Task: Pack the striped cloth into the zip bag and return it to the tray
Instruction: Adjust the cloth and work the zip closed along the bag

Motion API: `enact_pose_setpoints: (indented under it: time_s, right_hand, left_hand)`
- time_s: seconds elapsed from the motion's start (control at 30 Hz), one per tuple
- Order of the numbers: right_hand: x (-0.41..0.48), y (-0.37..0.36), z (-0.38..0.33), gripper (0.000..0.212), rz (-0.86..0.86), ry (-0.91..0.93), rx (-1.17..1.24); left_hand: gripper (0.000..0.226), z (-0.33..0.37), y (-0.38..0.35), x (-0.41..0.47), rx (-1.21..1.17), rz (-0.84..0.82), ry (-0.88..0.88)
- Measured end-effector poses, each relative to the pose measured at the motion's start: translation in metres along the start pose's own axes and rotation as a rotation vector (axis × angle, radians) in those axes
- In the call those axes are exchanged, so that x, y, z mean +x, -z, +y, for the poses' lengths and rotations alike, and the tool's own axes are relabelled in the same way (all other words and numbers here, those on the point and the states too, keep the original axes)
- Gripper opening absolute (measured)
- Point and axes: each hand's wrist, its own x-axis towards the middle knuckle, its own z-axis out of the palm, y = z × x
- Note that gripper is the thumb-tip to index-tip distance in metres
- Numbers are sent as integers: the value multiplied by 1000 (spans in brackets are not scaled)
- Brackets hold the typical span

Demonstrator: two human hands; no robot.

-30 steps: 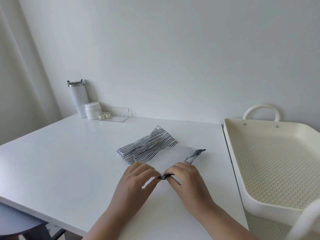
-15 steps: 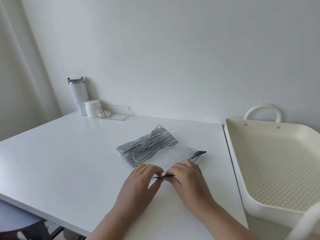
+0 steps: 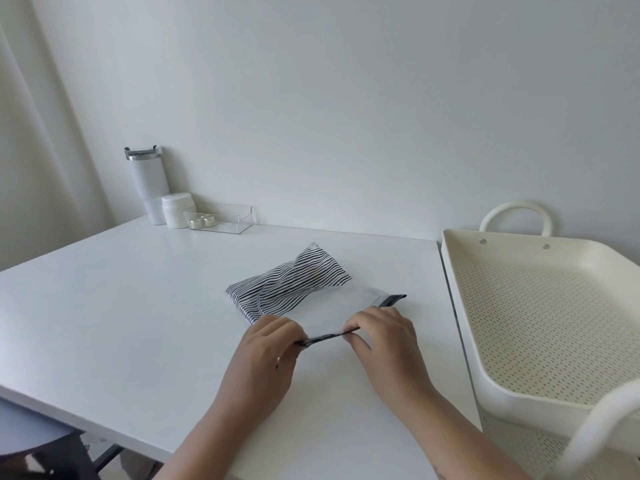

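A translucent zip bag (image 3: pixel 332 308) lies on the white table (image 3: pixel 138 306) with the black-and-white striped cloth (image 3: pixel 291 282) inside its far half. The bag's dark zip strip runs along its near edge. My left hand (image 3: pixel 270 344) pinches the strip's left end. My right hand (image 3: pixel 381 334) pinches the strip further right, with a short stretch of dark strip showing between the two hands. The strip's far right end sticks out past my right hand. The cream perforated tray (image 3: pixel 460 306) stands to the right of the table.
At the table's back left stand a white tumbler (image 3: pixel 147 185), a small white jar (image 3: pixel 177 209) and a clear plastic box (image 3: pixel 221 218) with small items. The tray has looped handles at its far and near ends. A grey seat (image 3: pixel 31 431) shows below the table's left edge.
My two hands, close together on the zip strip a second ago, have spread apart along it, the left hand sliding left and the right hand sliding right.
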Motion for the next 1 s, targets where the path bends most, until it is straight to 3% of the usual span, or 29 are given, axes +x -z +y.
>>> enact_pose_setpoints:
  time_s: [0.17, 0.53, 0.8, 1.0]
  right_hand:
    - [-1, 1, -2, 8, -15, 27, -14]
    - [-3, 1, -8, 15, -29, 68, -18]
    - [-2, 1, -5, 13, -32, 65, -17]
    - [-3, 2, -10, 10, -59, 105, -27]
  left_hand:
    - [21, -3, -2, -3, -75, 15, 101]
    - [21, -5, -1, -2, -86, 27, 45]
    - [20, -9, -3, -3, -191, 26, 179]
    - [22, -5, -4, -4, -153, -16, 175]
